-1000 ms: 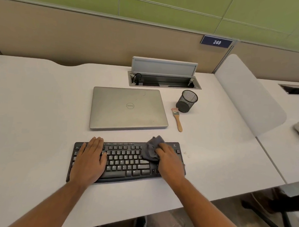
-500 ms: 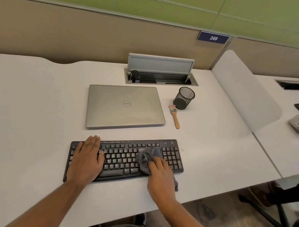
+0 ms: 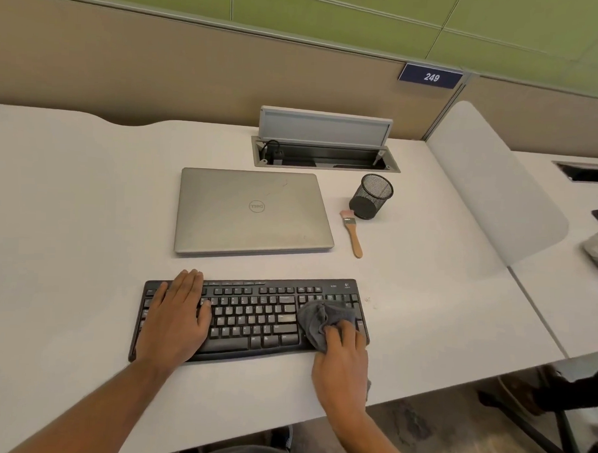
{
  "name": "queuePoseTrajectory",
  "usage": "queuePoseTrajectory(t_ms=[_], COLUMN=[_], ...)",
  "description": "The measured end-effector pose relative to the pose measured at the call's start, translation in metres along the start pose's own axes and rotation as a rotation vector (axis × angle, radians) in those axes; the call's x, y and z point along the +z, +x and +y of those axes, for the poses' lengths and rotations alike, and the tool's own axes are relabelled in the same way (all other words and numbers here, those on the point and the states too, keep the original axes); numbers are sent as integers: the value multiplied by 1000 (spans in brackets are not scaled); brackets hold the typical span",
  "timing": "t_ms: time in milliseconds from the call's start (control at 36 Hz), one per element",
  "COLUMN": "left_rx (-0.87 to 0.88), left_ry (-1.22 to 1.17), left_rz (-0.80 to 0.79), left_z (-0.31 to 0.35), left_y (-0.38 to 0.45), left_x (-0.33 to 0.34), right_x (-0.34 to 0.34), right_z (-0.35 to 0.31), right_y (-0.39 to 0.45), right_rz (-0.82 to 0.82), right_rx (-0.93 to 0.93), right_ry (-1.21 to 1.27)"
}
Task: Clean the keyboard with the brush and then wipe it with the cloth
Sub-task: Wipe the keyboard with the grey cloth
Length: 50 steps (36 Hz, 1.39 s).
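Cloth bunched under the right hand, wiping the keyboard's number-pad end.

The fingers (image 3: 337, 334) of the right hand (image 3: 341, 365) are curled closed over a bunched grey cloth (image 3: 316, 317), pressing it onto the right end of the black keyboard (image 3: 252, 313); a scrap of cloth also shows below the wrist. The left hand (image 3: 175, 318) lies flat with fingers spread and nothing in it, covering the keyboard's left end, probably to stop the board sliding under the wiping (a light board would skate otherwise). The keyboard sits near the front edge of the white tabletop (image 3: 67, 250). Beyond it lies a closed silver laptop (image 3: 253, 212), and to its right the wooden-handled brush (image 3: 354, 234) rests idle, its bristles just beside a black mesh cup (image 3: 372, 195). That suggests brushing is done and the wipe is under way.
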<state>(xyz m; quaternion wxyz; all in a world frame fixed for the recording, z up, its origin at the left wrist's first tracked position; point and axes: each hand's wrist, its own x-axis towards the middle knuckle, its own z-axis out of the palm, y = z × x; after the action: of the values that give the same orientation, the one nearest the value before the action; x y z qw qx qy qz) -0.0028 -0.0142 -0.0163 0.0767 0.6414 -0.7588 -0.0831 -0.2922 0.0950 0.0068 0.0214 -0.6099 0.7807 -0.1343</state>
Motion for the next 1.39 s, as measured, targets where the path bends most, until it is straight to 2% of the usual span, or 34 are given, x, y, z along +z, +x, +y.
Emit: queuePoseTrajectory(t_ms=[222,417,472,556,694,889,1083,1306,1389], left_rx=[-1,6,5,7,11,4,-51,-46,-40], left_ry=[-15,-8,-10,-12,-18,-11,-5,-12,-19], left_rz=[-6,-11,-10,-11,-8,-4,-1,-10,-9], left_z=[1,-1,-1,1,-2,-1,1,-2,-3], left_y=[-1,-1,-1,0,-3,1,5,5,5], left_x=[1,1,0,0,1,2,0,3,3], right_x=[5,2,-2,-11,-8,-5,4,19,20], right_z=[-44,1,23,50,40,23,-21,-111,-95], right_y=[3,-16,-12,1,-3,57,87,53,66], right_rz=[-78,-132,-102,-53,-91,-151,-227,-360,-353], right_rx=[-157,-299,-224,-5,219,305,210,-257,-258], right_ry=[79,-10,-48,-25,165,268,90,48,27])
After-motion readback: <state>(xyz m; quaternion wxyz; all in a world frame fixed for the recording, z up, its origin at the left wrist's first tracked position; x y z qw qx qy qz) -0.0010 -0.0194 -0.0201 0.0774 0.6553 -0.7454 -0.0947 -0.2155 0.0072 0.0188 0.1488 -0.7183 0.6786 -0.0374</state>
